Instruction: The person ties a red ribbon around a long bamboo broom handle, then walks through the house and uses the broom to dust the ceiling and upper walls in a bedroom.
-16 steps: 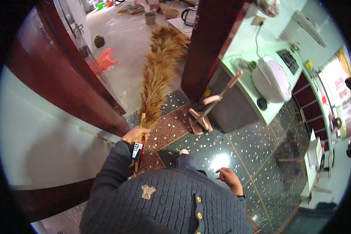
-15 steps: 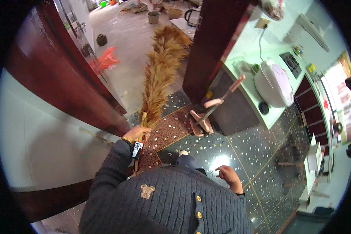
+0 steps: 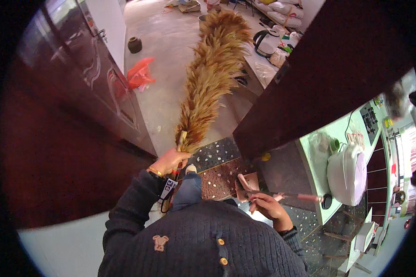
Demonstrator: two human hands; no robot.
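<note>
My left hand [image 3: 168,162] is closed around the handle of a long feather duster [image 3: 210,78] with brown plumes. The duster slants up and away through the doorway. A dark device with a white label [image 3: 168,188] hangs at my left wrist. My right hand [image 3: 269,208] is low in front of me, its fingers loosely bent and apart, with nothing visible held. Just beyond it in view stands a pink floor tool [image 3: 249,181] with a metal rod and pink grip [image 3: 309,198]; I cannot tell whether the hand touches it.
Dark red door panels [image 3: 305,74] flank the doorway. A red plastic bag [image 3: 141,73] and a dark pot [image 3: 134,45] are on the floor beyond. At right, a pale green counter [image 3: 316,161] carries a white rice cooker [image 3: 346,173]. A kettle [image 3: 266,44] sits on the table at the upper right.
My view has turned and moved toward the doorway. The duster, still in my left hand, reaches farther into the room beyond. My right hand now overlaps the pink tool in view.
</note>
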